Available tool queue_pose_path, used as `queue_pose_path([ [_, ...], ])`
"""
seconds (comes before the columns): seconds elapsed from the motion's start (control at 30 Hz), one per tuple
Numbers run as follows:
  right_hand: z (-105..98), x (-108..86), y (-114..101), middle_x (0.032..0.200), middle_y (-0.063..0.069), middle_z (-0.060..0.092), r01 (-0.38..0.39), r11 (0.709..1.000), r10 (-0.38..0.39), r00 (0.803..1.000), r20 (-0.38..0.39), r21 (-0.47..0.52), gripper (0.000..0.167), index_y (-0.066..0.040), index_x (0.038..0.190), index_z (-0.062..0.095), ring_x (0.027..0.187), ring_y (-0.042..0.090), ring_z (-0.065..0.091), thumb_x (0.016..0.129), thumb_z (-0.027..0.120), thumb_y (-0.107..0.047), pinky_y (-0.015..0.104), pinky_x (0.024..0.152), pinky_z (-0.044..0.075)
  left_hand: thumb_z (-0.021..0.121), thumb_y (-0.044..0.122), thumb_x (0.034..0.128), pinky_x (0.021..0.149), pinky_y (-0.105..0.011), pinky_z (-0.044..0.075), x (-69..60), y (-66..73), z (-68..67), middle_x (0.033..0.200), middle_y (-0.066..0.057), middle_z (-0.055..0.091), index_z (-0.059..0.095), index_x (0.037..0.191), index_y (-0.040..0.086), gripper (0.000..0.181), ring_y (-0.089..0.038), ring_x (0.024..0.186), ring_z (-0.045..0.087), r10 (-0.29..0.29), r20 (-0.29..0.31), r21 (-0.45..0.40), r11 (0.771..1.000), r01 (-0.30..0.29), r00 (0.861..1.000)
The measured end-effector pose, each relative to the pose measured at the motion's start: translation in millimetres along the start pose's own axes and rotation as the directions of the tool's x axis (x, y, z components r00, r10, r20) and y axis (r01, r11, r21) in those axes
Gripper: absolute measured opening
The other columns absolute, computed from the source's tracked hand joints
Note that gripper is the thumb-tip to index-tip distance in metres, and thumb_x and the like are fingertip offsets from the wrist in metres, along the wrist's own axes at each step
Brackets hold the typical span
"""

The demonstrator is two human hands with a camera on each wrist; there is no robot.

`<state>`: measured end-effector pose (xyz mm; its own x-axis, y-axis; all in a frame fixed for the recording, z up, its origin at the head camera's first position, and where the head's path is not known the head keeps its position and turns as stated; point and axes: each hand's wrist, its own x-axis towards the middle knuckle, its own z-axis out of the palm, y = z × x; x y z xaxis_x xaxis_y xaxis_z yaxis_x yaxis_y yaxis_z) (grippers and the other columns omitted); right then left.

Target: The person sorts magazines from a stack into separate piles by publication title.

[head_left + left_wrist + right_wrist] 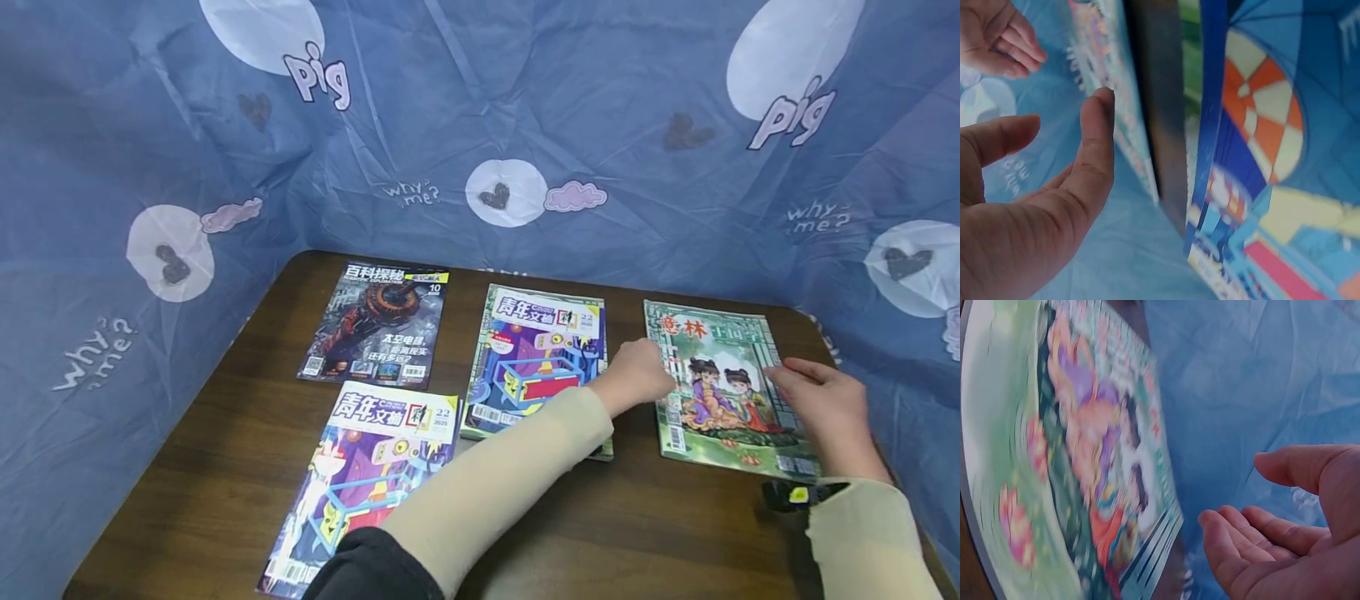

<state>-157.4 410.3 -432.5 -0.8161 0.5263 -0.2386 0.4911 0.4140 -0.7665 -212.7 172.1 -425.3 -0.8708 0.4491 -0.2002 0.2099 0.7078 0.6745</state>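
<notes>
A green magazine with two cartoon children (727, 383) lies on the right of the table, and fills the left of the right wrist view (1097, 450). The left hand (637, 375) is at its left edge; in the left wrist view that hand (1054, 181) has thumb and fingers apart, a fingertip close to the cover. Over the magazine's right edge is the right hand (828, 408), seen in the right wrist view (1291, 519) with relaxed fingers and nothing between them. Whether either hand touches the magazine I cannot tell.
A purple magazine (525, 350) lies on a green one mid-table. Another purple magazine (390, 454) is at front left, partly under the left arm; a dark magazine (375, 325) lies behind it. Blue printed cloth (450, 108) stands behind the brown table (195, 467).
</notes>
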Motion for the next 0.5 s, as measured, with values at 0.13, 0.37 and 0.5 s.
queue_pose_path([
  [0.13, 8.0, -11.9, -11.8, 0.138, 0.019, 0.055, 0.062, 0.997, -0.063, 0.998, 0.016, 0.034, 0.074, -0.001, 0.152, 0.044, 0.096, 0.007, 0.059, 0.097, 0.066, -0.044, 0.028, 0.082, 0.054, 0.066, 0.010, 0.0912, 0.041, -0.025, 0.028, -10.2, -3.7, -17.6, 0.047, 0.004, 0.025, 0.038, 0.054, 0.015, 0.047, -0.009, 0.041, 0.021, 0.042, -0.031, -0.080, 0.996, -0.044, 0.999],
  [0.37, 26.8, -39.3, -30.6, 0.138, 0.016, 0.059, 0.153, 0.980, -0.159, 0.986, 0.042, 0.131, 0.070, 0.001, 0.152, 0.043, 0.099, 0.001, 0.062, 0.098, 0.069, -0.036, 0.014, 0.074, 0.053, 0.069, 0.016, 0.0944, 0.058, -0.022, 0.044, -32.1, -16.9, -48.5, 0.077, -0.002, 0.063, 0.069, 0.089, 0.002, 0.015, -0.010, 0.063, 0.052, 0.054, -0.090, -0.151, 0.986, -0.068, 0.994],
  [0.5, 36.5, -54.0, -41.9, 0.130, 0.006, 0.063, 0.207, 0.964, -0.218, 0.975, 0.049, 0.166, 0.070, 0.000, 0.151, 0.045, 0.100, 0.000, 0.062, 0.096, 0.071, -0.037, 0.013, 0.076, 0.052, 0.070, 0.020, 0.0958, 0.072, -0.024, 0.051, -45.3, -26.5, -67.5, 0.097, -0.005, 0.070, 0.067, 0.125, -0.001, 0.036, -0.011, 0.080, 0.061, 0.038, -0.148, -0.187, 0.980, -0.065, 0.988],
])
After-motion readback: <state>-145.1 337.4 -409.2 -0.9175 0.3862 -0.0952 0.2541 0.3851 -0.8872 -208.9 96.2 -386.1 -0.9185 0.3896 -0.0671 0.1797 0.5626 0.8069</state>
